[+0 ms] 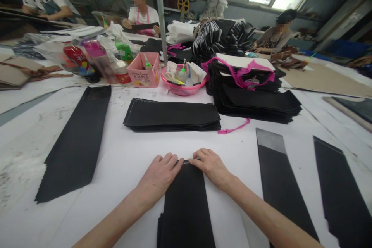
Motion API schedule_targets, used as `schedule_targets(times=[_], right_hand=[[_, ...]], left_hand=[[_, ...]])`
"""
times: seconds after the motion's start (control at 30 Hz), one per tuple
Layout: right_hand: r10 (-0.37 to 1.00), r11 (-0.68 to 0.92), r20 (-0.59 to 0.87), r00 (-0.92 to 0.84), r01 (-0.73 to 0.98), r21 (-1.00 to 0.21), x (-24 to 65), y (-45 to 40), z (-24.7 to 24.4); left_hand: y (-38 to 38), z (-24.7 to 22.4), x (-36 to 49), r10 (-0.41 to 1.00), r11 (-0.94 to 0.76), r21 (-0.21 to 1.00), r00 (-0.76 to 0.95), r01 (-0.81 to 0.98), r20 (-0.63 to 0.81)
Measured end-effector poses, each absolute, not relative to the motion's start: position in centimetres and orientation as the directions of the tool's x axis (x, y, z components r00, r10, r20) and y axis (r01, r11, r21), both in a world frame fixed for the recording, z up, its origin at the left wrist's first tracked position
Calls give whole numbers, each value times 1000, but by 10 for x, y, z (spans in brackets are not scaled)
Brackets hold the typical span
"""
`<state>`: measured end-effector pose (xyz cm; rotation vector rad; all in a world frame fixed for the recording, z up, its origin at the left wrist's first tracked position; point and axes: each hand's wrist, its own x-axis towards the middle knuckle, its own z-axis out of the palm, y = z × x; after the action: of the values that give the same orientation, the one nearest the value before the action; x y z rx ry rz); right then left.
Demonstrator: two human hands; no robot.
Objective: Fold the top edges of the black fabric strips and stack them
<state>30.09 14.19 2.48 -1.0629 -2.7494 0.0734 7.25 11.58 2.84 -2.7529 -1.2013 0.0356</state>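
Directly before me lies a long black panel (pixel 186 201) of leather-like sheet, its far edge folded over in a narrow strip. My left hand (pixel 162 172) pinches the left part of that edge, thumb toward the middle. At the right part my right hand (pixel 210 164) does the same, its fingers closed on the edge. Only a short length of the edge shows between the thumbs. More black layers stick out beneath the panel at lower left. Beyond my hands rests a neat stack of black panels (pixel 174 114).
Fanned black panels (pixel 75 147) lie at left. At right are a panel with a grey end band (pixel 271 141) and another black panel (pixel 343 190). Behind stand a pink box (pixel 143 73), a pink basin (pixel 184 90) and tied black stacks (pixel 255 100). Several people work farther back.
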Motion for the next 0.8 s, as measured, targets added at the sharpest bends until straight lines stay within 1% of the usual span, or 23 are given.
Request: schedule_targets(times=[0.2,0.4,0.63,0.8], right_hand=[[670,742,179,-721,661,-115,302,141,24],[645,762,205,-737,642,-88,301,142,22],[649,760,158,-744,646,-72,308,145,25],[658,753,121,-744,653,-82,313,144,30]], left_hand=[[116,29,76,737,-666,-147,675,731,17],[116,33,79,743,-661,-157,669,734,2],[117,30,76,739,-661,-171,673,731,19],[115,26,70,732,-665,-184,681,724,33]])
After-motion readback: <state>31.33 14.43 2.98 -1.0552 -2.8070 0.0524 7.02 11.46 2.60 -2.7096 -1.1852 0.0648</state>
